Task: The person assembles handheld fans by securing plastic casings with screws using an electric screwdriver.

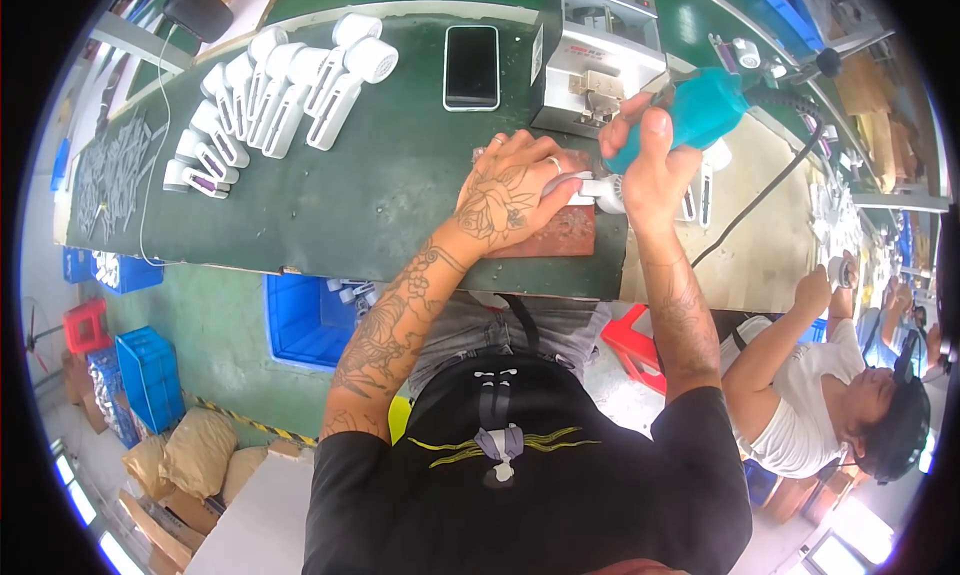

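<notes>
My left hand (505, 197) lies over a brown board (553, 237) at the bench's near edge. Its thumb and fingers hold a white plastic piece (580, 193) down there, mostly hidden under the hand. Wrapped around a teal handheld power tool (708, 105) with a black cable is my right hand (660, 165). The tool's working end is hidden behind my fingers, just above and right of the piece. Beside the right wrist lie more white handles (706, 195). At the back left stand several white round-headed devices (285, 120) in a slanted row.
A phone (471, 68) and a grey metal machine (598, 50) stand behind my hands. The tool's cable (765, 180) loops over the right side. Thin grey strips (112, 175) pile up far left. A blue bin (300, 325) sits below; a co-worker (815, 395) works at right.
</notes>
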A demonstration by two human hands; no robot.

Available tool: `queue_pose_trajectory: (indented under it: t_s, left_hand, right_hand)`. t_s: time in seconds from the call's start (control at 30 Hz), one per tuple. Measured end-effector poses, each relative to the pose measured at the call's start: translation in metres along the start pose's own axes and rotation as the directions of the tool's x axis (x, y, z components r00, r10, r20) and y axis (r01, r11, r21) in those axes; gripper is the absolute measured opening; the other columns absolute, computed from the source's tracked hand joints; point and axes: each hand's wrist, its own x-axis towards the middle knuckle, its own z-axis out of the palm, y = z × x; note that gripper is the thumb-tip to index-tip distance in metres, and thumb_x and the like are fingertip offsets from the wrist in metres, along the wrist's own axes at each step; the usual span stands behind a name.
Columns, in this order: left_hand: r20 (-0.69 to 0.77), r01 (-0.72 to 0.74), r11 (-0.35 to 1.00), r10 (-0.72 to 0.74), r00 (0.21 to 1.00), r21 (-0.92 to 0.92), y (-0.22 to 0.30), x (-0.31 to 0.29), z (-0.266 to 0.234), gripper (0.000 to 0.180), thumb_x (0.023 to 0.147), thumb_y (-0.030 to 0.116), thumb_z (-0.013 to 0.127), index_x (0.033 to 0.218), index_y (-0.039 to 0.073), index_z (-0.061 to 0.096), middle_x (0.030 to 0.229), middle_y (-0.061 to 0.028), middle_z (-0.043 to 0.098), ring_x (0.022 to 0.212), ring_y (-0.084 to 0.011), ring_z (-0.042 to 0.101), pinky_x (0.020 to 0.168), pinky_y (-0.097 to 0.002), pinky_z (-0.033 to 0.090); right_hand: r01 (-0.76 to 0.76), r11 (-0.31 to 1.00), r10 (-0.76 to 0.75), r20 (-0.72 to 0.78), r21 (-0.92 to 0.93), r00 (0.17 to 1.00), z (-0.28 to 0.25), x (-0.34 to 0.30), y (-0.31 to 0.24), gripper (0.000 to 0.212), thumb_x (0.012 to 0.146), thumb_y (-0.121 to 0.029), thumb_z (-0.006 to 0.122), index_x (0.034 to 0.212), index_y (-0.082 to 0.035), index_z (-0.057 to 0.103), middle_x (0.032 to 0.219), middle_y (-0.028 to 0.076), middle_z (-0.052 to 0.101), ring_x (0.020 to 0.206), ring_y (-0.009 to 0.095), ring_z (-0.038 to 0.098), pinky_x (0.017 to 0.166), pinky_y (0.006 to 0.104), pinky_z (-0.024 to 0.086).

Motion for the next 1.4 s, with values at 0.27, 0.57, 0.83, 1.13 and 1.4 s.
queue_pose_trajectory:
  t_s: [0.27,0.57,0.83,1.13,1.4]
  left_hand:
    - [0.032,0.019,0.999,-0.021,0.999,0.035,0.0,0.001,-0.002,0.034,0.097,0.039,0.059,0.113,0.012,0.073,0.114,-0.0095,0.064,0.116,-0.034,0.056,0.112,-0.0514,0.037]
    - [0.007,0.018,0.998,-0.018,1.0,0.056,-0.003,-0.003,0.005,0.034,0.098,0.039,0.058,0.113,0.012,0.073,0.118,-0.0099,0.064,0.119,-0.0345,0.056,0.113,-0.0513,0.036]
    - [-0.039,-0.019,0.999,0.02,0.999,0.03,0.0,-0.004,0.002,0.033,0.098,0.037,0.056,0.114,0.014,0.074,0.116,-0.0105,0.064,0.117,-0.034,0.057,0.11,-0.0505,0.039]
    - [0.0,-0.025,1.0,0.025,1.0,-0.003,0.005,-0.003,-0.003,0.03,0.097,0.035,0.057,0.111,0.014,0.074,0.112,-0.0104,0.063,0.112,-0.0334,0.057,0.107,-0.0509,0.041]
    - [-0.055,-0.032,0.998,0.036,0.998,0.059,0.002,-0.002,-0.001,0.03,0.096,0.033,0.059,0.111,0.01,0.073,0.109,-0.0077,0.064,0.109,-0.0325,0.058,0.105,-0.0481,0.042]
  right_hand:
    - [0.024,1.0,-0.024,0.026,-0.013,0.999,0.002,-0.003,0.003,0.039,0.104,-0.037,0.058,0.095,0.001,0.054,0.07,0.008,0.055,0.061,0.019,0.056,0.058,0.0337,0.047]
    - [0.025,0.999,-0.025,0.012,-0.025,1.0,0.004,-0.006,0.002,0.044,0.104,-0.041,0.057,0.092,0.001,0.055,0.069,0.008,0.055,0.062,0.019,0.057,0.058,0.0332,0.047]
    - [0.174,0.965,-0.197,-0.102,-0.195,0.975,0.015,0.039,-0.021,0.048,0.105,-0.045,0.054,0.106,0.003,0.062,0.07,0.004,0.06,0.064,0.015,0.059,0.059,0.0294,0.046]
    - [0.257,0.951,-0.262,-0.01,-0.171,0.965,0.014,0.054,0.012,0.04,0.107,-0.039,0.052,0.097,-0.001,0.061,0.07,0.004,0.061,0.064,0.014,0.06,0.059,0.028,0.046]
    - [-0.006,0.993,0.003,-0.027,-0.116,1.0,0.002,0.007,-0.023,0.046,0.105,-0.042,0.054,0.104,0.003,0.061,0.07,0.005,0.058,0.063,0.015,0.058,0.058,0.0306,0.045]
